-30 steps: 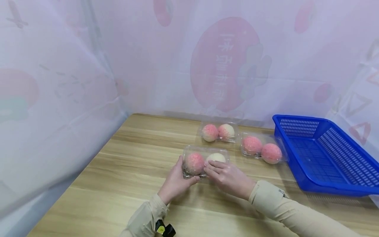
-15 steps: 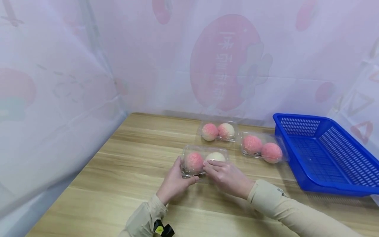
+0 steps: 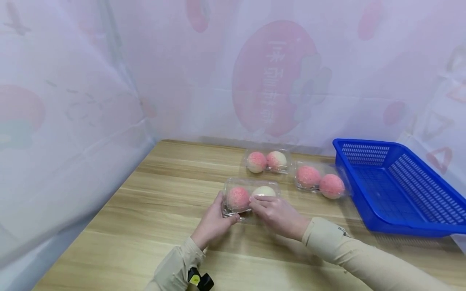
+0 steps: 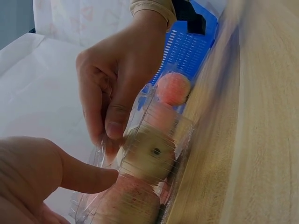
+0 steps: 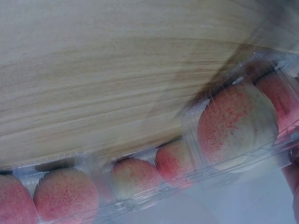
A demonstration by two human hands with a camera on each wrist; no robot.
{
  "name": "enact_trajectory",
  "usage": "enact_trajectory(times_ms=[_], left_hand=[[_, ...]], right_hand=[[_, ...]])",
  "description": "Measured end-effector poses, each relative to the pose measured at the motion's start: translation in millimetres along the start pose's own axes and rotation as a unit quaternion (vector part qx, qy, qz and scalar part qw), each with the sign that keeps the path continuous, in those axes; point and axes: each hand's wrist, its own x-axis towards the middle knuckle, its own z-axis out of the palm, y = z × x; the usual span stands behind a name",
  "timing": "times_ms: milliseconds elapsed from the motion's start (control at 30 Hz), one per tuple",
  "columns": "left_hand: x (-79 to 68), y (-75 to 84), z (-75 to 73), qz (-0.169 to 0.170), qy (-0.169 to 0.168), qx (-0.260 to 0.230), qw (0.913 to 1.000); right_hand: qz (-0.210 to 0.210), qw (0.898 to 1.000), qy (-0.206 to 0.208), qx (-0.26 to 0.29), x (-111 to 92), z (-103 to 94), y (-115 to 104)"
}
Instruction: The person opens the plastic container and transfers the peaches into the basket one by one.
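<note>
A clear plastic clamshell box (image 3: pixel 231 184) with two peaches stands on the table; one peach (image 3: pixel 238 198) is pink, the other peach (image 3: pixel 264 190) cream white on top. My left hand (image 3: pixel 212 224) grips the box's left end, thumb along the near side. My right hand (image 3: pixel 278 214) is at the middle of the near side, partly covering the pale peach. In the left wrist view, the right hand's thumb and fingers (image 4: pixel 114 128) come together at the box's upper edge and seem to pinch its plastic; the exact contact is partly hidden.
Another clear box with two peaches (image 3: pixel 267 161) stands behind. A third box with two pink peaches (image 3: pixel 320 181) lies to the right, against a blue plastic basket (image 3: pixel 358 194). Printed sheeting (image 3: pixel 196 101) rises behind and at the left of the wooden table (image 3: pixel 145 218).
Both hands keep their places on the box with barely any movement. The whole head view shifts very slightly.
</note>
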Motion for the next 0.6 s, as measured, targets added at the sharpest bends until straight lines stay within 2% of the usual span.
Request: enact_trajectory(times_ms=[233, 467, 600], left_hand=[[1.0, -2.1, 1.7, -0.010, 0.004, -0.007, 0.9999], [0.0, 0.9, 1.6, -0.029, 0.004, -0.013, 0.9995], [-0.8, 1.8, 1.1, -0.030, 0.004, -0.020, 0.9993]], right_hand=[[0.011, 1.000, -0.012, -0.004, 1.1, -2.4, -0.9], [0.032, 0.999, 0.022, 0.032, 11.5, -3.3, 1.1], [0.045, 0.997, 0.024, 0.059, 14.4, -4.9, 5.4]])
